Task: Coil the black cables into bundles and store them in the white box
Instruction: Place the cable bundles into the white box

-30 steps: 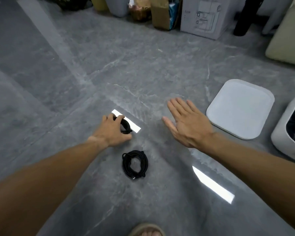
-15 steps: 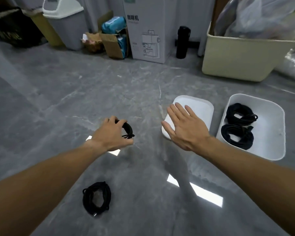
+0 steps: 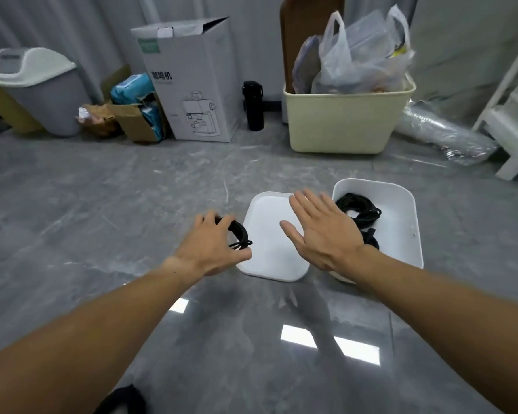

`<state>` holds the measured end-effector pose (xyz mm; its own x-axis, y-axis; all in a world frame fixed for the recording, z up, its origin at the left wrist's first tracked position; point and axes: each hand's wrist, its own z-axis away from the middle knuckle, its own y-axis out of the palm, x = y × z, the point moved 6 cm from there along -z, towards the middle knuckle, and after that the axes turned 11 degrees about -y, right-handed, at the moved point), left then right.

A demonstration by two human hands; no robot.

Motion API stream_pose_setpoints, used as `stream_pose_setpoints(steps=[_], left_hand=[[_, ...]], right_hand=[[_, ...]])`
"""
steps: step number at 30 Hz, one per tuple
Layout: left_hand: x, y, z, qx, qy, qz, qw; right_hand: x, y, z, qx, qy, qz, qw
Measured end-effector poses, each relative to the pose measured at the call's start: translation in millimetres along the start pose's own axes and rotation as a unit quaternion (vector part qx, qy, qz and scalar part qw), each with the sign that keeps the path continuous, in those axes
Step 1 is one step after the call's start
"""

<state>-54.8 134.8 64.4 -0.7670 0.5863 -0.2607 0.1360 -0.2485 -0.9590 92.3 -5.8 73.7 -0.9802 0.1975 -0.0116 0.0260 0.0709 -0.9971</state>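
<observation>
A person's two bare arms reach forward over a glossy grey stone-look floor (image 3: 132,222), seen from a camera on their head. The landmark is a white box (image 3: 407,222) standing open on the floor ahead and to the right. Inside it lie coiled black cable bundles (image 3: 358,209), at least two as far as can be told, so part of the storing is done. Just left of the box, flat on the floor, lies its white lid (image 3: 269,249). The left hand (image 3: 213,248) is at the lid's left edge, well short of the box, with its fingers curled around another coiled black cable bundle (image 3: 240,233); a loose end pokes out to the right. The right hand (image 3: 323,234) hovers flat and empty, fingers straight and spread, palm down, between the lid and the box, partly covering the box's near left corner. Far from the box, at the bottom edge of the view near the person, a dark shape (image 3: 120,401) lies on the floor; it may be another cable bundle waiting, but too little shows to be sure. Judging by this, the held bundle has yet to go in, and the box is not yet closed.
</observation>
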Motion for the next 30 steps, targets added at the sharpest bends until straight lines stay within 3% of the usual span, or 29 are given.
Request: stream_pose_setpoints(steps=[8,20,30], left_hand=[[-76,12,-27,0.009,0.043,0.046,0.998],[-194,46,-52,0.03,0.136,0.028,0.99],[-255,86,-78,0.065,0.119,0.008,0.991]], right_hand=[[-64,2,30,0.017,0.071,0.022,0.997],[-137,35,87,0.056,0.164,0.007,0.985],[-158,65,107,0.07,0.19,-0.021,0.979]])
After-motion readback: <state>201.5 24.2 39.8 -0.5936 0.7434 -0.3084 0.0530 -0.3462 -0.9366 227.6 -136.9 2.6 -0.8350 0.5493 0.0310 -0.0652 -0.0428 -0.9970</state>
